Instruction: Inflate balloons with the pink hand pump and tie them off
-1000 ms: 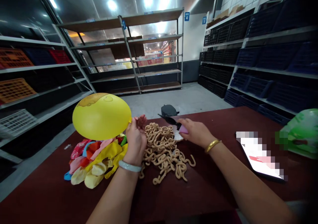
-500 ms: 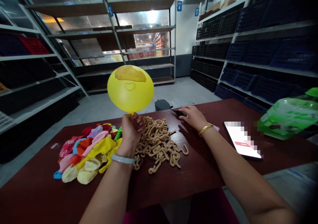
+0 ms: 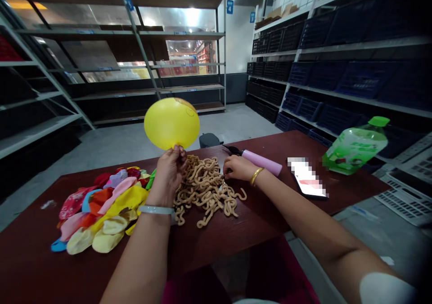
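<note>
My left hand (image 3: 172, 169) pinches the neck of an inflated yellow balloon (image 3: 171, 125), which stands upright above the fist; part of a drawn outline shows at its upper right. At the right edge of a tangled heap of tan, cord-like curls (image 3: 211, 189), my right hand (image 3: 237, 167) has its fingers bent together and pointing down. Its fingertips are partly hidden, and what they hold, if anything, I cannot make out. Just behind that hand lies a pink balloon pump (image 3: 263, 161) with a black nozzle end. Limp balloons in many colours (image 3: 104, 205) are piled left of my left forearm.
On the dark red table (image 3: 270, 223), a phone (image 3: 307, 180) with a lit screen lies to the right. Beyond it stands a green bottle (image 3: 357, 146). Shelves with dark crates (image 3: 364, 79) line the right side; a metal rack (image 3: 189, 88) stands behind.
My right hand has left the pump and moved left and down to the heap's edge. The balloon in my left hand has turned, so its drawing now faces more to the right. The view has shifted right.
</note>
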Tool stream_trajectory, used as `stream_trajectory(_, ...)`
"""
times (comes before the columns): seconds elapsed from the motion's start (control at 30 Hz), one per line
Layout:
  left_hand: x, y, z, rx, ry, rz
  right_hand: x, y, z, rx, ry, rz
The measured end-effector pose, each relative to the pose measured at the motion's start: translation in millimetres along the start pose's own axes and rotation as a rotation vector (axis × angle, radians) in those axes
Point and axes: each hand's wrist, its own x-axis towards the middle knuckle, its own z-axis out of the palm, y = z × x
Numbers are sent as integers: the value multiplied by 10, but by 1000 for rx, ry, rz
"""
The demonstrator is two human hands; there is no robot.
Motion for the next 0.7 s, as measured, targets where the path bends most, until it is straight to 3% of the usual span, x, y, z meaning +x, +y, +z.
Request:
stream_trajectory(0.27,-3,23,-34,-88,34,9,16,-143,-348,65,-11,32)
stream_trajectory(0.4,-33,28,-12,-123,-26,66,8,-141,-244,58,-44,75)
stream_trajectory(0.53,-40,40,-16,-111,7,87,-47,-138,-32,112,-23,118)
stream_trajectory(0.6,-41,56,-15,-107,41,99,-79,-162,-59,186,-18,122)
stream_trajectory(0.7,-50,93,0,-116,69,96,-102,-261,-310,310,30,128)
